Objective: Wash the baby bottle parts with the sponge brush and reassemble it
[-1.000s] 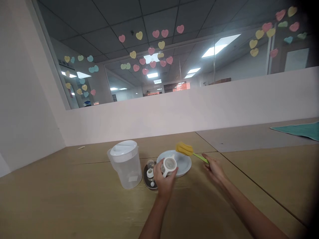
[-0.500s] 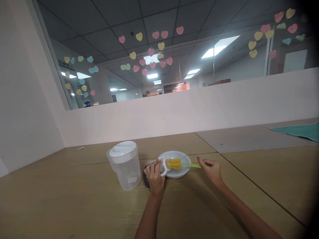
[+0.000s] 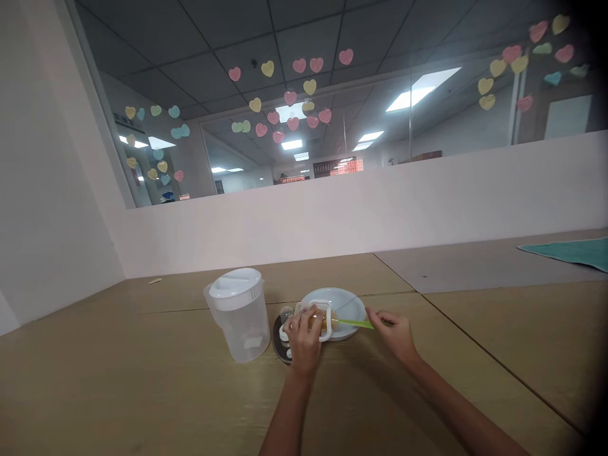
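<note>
Head view. Held white-handled bottle (image 3: pixel 329 311) in curled left hand (image 3: pixel 304 340), mouth toward the right, at left side of white basin (image 3: pixel 350 307). Gripped green-handled brush (image 3: pixel 355 323) narrowly in right hand (image 3: pixel 395 332); had yellow head apparently inside bottle, partly hidden. Had dark tray (image 3: pixel 278 346) and lidded pitcher (image 3: pixel 244 323) close leftward, edges nearly touching; left broad tabletop (image 3: pixel 494 316) between right hand and teal cloth (image 3: pixel 572 253).

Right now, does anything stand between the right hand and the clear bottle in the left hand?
Nothing visible stands in the way: only the green-handled brush held by the right hand spans the gap, reaching into the bottle.
</note>
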{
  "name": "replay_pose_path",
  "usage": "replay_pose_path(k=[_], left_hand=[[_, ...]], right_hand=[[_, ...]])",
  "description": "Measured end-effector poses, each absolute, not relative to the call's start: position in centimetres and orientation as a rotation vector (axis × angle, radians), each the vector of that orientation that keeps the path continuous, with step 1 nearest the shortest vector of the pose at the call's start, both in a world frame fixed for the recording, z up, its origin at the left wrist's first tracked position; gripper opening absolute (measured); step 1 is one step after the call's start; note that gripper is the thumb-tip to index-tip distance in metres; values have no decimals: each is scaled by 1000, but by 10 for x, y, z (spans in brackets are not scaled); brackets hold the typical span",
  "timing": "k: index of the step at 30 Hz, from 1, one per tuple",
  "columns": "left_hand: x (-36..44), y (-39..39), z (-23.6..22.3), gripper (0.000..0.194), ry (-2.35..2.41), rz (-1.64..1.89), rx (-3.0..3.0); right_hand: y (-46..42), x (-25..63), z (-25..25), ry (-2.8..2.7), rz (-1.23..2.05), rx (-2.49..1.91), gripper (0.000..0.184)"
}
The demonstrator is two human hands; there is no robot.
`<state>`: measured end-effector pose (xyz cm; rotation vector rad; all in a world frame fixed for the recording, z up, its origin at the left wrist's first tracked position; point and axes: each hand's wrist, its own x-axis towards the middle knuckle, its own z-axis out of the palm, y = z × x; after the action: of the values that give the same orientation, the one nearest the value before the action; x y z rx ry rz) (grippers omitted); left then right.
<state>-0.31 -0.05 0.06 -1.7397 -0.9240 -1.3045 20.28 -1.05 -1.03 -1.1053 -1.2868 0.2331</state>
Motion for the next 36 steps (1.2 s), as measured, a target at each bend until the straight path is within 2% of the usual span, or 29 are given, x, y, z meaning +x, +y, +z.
replay_pose_path(k=[10, 15, 18, 20, 23, 26, 28, 31, 36], left_hand=[[-21, 10, 5, 26, -1141, -1183, -1631], [-31, 14, 6, 31, -1272, -1199, -1675], [-28, 13, 9, 28, -1415, -1357, -1706], [-24, 11, 10, 40, -1509, -1555, -1723], [-17, 7, 9, 49, -1563, -1838, -1814], [-5, -4, 5, 49, -1406, -1909, -2025], [7, -13, 2, 50, -1188, -1845, -2184], [27, -23, -4, 53, -908, -1561, -2423], [43, -21, -15, 64, -870, -1156, -2583]], right_hand=[[4, 234, -8, -1186, 291, -1218, 43], [14, 270, -19, -818, 184, -1494, 42], [22, 277, -30, -837, 105, -1661, 48], [26, 274, -36, -971, 112, -1739, 51], [28, 263, -40, -1174, 171, -1782, 45], [25, 250, -41, -1401, 197, -1814, 39], [23, 243, -41, -1541, 180, -1834, 35], [19, 236, -41, -1705, 150, -1865, 28], [17, 235, -40, -1861, 158, -1919, 25]])
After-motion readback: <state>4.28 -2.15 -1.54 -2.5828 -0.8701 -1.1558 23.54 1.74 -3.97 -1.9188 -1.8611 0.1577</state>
